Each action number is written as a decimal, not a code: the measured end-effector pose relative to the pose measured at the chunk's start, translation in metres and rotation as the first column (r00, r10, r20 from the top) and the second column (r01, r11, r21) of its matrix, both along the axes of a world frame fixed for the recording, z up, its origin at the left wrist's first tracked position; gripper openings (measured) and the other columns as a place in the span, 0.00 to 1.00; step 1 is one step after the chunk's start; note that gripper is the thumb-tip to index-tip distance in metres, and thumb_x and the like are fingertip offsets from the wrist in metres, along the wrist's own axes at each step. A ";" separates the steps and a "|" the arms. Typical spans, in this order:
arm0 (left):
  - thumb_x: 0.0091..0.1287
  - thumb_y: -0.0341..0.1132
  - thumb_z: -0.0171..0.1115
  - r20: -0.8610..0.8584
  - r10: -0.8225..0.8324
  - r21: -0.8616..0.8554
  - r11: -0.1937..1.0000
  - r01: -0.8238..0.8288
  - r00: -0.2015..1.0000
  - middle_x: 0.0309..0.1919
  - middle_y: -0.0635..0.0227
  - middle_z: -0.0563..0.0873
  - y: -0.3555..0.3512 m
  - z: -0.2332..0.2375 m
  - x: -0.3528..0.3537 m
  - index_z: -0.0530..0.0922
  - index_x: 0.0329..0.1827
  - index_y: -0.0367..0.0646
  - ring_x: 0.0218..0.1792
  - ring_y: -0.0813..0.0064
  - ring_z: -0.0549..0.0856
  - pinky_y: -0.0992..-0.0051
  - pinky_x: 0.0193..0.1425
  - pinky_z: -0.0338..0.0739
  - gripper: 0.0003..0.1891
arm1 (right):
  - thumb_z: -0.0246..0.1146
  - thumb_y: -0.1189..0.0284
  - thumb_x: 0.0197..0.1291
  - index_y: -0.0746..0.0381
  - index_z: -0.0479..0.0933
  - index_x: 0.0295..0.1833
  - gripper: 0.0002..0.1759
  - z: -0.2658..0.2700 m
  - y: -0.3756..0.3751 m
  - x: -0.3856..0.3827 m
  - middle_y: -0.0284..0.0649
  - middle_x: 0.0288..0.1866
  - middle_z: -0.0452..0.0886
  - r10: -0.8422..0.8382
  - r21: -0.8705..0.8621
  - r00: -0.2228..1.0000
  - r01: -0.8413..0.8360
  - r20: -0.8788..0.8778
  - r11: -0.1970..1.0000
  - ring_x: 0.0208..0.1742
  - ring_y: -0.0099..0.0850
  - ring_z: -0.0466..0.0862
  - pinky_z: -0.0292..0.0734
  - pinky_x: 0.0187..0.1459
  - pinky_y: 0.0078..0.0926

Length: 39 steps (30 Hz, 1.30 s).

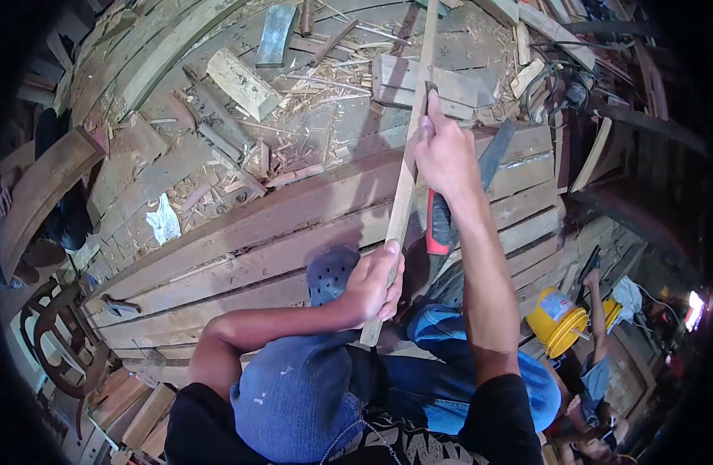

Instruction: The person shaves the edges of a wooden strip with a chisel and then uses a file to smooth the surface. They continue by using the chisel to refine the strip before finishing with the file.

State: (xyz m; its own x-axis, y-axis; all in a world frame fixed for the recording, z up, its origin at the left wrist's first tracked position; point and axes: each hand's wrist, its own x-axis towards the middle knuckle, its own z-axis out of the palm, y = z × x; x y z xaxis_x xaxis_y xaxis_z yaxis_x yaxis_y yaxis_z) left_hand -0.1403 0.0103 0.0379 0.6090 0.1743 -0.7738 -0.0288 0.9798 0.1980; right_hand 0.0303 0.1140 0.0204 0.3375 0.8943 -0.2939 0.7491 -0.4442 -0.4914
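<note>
A long, narrow wooden strip (pixel 407 174) runs from my lap away over the bench, slanting up to the right. Near its lower end my left hand (pixel 378 280) is wrapped round it. Farther up, my right hand (pixel 443 151) is closed against the strip, thumb on its edge. Under the right index fingertip is a small dark piece (pixel 431 87), its kind too small to make out. Beneath my right forearm lies a handsaw with a red and black handle (pixel 440 223), its dark blade (pixel 497 151) showing on the other side.
Planks form the low bench (pixel 279 225) before me. Wood shavings, offcuts, a pale block (pixel 243 84) and a metallic-looking curved piece (pixel 276 36) litter the floor beyond. A clamp-like metal tool (pixel 120 306) lies left. At right stand a yellow bucket (pixel 556 322) and another person's leg (pixel 597 310).
</note>
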 end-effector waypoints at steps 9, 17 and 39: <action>0.74 0.56 0.36 -0.014 -0.015 -0.005 1.000 0.015 1.000 0.13 0.70 0.63 -0.002 -0.003 0.003 0.64 0.36 0.43 0.06 0.77 0.62 0.74 0.11 0.60 0.23 | 0.51 0.72 0.60 0.65 0.65 0.66 0.27 -0.002 0.015 0.005 0.62 0.38 0.80 0.006 -0.109 0.999 -0.003 0.033 0.994 0.44 0.56 0.81 0.75 0.51 0.49; 0.73 0.57 0.35 -0.014 -0.024 0.006 1.000 0.025 1.000 0.13 0.70 0.62 0.001 -0.001 -0.001 0.64 0.36 0.43 0.06 0.77 0.61 0.74 0.11 0.59 0.23 | 0.48 0.70 0.62 0.68 0.67 0.63 0.25 -0.010 0.028 0.010 0.62 0.40 0.79 0.031 -0.079 0.998 -0.027 0.046 0.996 0.46 0.57 0.79 0.72 0.52 0.46; 0.72 0.61 0.36 0.016 0.061 -0.023 0.998 -0.060 0.998 0.13 0.70 0.68 0.029 -0.025 0.025 0.68 0.34 0.43 0.08 0.77 0.64 0.75 0.13 0.61 0.28 | 0.51 0.66 0.64 0.66 0.65 0.66 0.26 -0.021 -0.011 0.010 0.59 0.30 0.80 -0.158 0.054 0.983 0.164 -0.090 0.985 0.35 0.53 0.83 0.76 0.42 0.45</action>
